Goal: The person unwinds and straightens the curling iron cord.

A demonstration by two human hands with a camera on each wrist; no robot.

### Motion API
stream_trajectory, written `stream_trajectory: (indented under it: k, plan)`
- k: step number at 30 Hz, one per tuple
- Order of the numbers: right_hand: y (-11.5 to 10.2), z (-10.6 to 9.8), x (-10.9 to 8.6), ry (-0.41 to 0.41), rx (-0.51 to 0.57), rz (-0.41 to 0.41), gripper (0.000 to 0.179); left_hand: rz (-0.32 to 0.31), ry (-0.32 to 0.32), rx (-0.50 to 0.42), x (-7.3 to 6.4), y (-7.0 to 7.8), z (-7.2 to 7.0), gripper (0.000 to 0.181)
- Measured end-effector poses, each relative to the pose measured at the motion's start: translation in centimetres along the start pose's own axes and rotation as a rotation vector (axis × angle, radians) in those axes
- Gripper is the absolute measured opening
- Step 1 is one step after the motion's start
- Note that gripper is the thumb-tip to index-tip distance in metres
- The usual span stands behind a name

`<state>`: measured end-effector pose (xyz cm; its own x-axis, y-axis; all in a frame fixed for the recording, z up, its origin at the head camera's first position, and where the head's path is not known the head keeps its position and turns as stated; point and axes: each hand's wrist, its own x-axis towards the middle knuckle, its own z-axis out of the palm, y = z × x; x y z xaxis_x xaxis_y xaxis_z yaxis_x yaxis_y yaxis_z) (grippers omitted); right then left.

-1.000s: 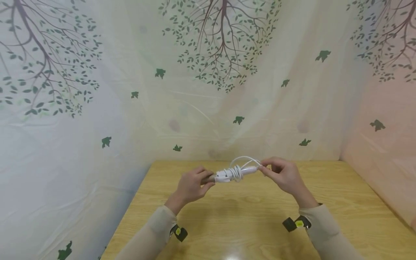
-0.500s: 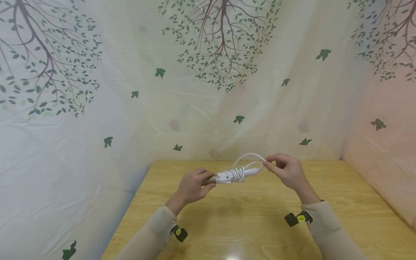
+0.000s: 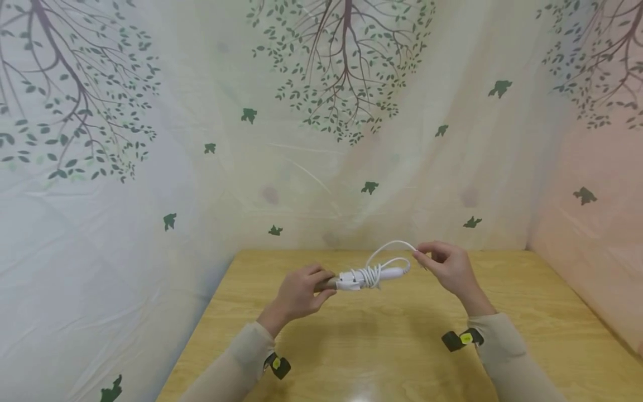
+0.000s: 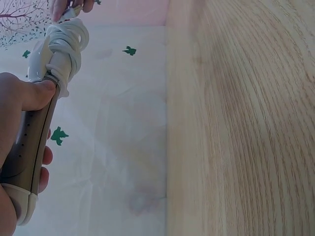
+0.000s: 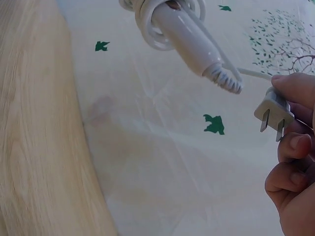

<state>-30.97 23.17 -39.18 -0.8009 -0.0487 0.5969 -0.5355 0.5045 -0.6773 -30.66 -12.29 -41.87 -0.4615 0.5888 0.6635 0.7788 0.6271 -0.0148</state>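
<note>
My left hand [image 3: 300, 291] is wrapped round the brown part of the one appliance [image 4: 29, 142], holding it above the worktop [image 3: 372, 346] and apart from it. My palm and fingers cover some of that part, so I can't see it whole.

One white cord [image 3: 372, 276] winds several times around the middle; the turns overlap too much for me to count. Two lengths stand free of the coil: one bends back from the appliance's white end, the other arches over to my right hand [image 3: 449, 268].

There my thumb and fingers pinch the one plug [image 5: 273, 109], almost lost from the head view. From the right wrist I make out its two prongs [image 5: 265, 120], bare, though the frame's edge cuts off that hand.

Behind, three printed trees on the cloth [image 3: 301, 184] run out of sight at the top.
</note>
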Motion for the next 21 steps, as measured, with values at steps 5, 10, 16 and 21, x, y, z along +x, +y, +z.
stream_trajectory:
  k: [5,10,16,21]
  plan:
    - [0.4,0.0,-0.3,-0.004,-0.019,0.024,0.011,-0.004,-0.009,-0.01,-0.1,0.2,-0.1,0.027]
    - [0.9,0.1,-0.4,-0.008,-0.041,0.062,0.013,-0.001,-0.004,-0.013,-0.1,0.2,-0.1,0.027]
    - [2.6,0.5,-0.7,-0.03,-0.034,0.067,0.016,-0.002,0.014,-0.022,-0.1,0.2,-0.1,0.027]
    - [3.3,0.7,-1.0,-0.067,-0.056,0.105,0.019,-0.005,0.008,-0.019,-0.1,0.3,-0.3,0.027]
